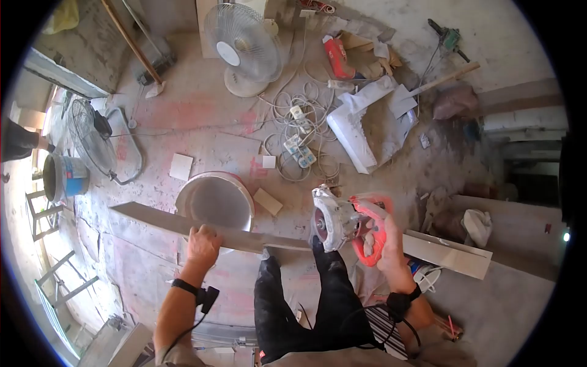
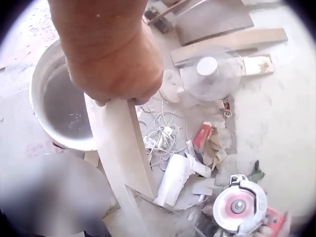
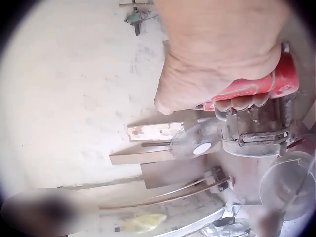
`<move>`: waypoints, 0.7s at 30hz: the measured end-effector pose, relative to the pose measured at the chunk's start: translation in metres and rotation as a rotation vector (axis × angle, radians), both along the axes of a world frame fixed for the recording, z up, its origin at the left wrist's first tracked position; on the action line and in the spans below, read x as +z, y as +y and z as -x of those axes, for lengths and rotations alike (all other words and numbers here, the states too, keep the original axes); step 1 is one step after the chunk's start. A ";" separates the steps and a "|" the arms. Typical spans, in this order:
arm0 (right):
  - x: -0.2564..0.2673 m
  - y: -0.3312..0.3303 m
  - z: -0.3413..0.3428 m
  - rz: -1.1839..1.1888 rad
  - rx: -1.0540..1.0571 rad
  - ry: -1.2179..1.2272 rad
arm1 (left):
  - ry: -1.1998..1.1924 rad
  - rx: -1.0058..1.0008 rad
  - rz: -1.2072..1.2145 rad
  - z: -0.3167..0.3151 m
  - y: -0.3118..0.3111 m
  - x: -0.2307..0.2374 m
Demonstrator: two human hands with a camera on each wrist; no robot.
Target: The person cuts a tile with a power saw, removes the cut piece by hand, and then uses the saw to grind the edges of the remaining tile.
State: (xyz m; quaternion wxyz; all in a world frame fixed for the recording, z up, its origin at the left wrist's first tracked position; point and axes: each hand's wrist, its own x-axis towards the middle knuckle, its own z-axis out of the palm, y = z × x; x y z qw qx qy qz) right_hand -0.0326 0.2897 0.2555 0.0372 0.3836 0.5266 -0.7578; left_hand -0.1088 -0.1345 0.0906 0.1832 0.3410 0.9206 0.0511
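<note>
My left hand (image 1: pixel 205 246) grips the upper edge of a long, pale grey tile strip (image 1: pixel 143 217), which lies slantwise across the front of my legs. In the left wrist view the strip (image 2: pixel 116 148) runs down from under the curled fingers. The right hand (image 1: pixel 392 244) holds a handheld circular saw (image 1: pixel 330 220) by its red handle, off the strip's right end. The saw's round blade (image 2: pixel 237 205) faces the left wrist camera. From the right wrist, fingers wrap the red handle (image 3: pixel 281 79) above the dusty metal body (image 3: pixel 252 128).
A large bucket (image 1: pixel 214 183) stands behind the strip. Beyond it lie tangled cables with power strips (image 1: pixel 299 150) and white sheeting (image 1: pixel 354 137). A standing fan (image 1: pixel 244 46) is at the back, a green drill (image 1: pixel 451 40) at back right, and a long board (image 1: pixel 449 257) at right.
</note>
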 end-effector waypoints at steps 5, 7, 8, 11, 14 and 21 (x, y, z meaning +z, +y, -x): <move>-0.004 -0.012 0.016 -0.032 0.259 -0.017 | -0.059 0.181 0.035 -0.012 0.020 0.015; -0.023 -0.021 0.010 -0.040 0.329 -0.065 | -0.026 0.237 -0.025 -0.017 0.026 0.016; -0.022 -0.014 0.020 -0.013 0.375 -0.041 | -0.001 0.275 -0.058 -0.006 0.038 0.021; -0.045 -0.025 0.015 0.012 0.358 -0.071 | -0.145 0.245 -0.026 -0.011 0.030 0.015; -0.070 -0.020 -0.002 0.067 0.327 -0.130 | -0.173 0.249 0.001 -0.008 0.034 0.011; -0.079 -0.050 0.005 0.113 0.406 -0.186 | -0.189 0.215 0.019 0.005 0.036 0.009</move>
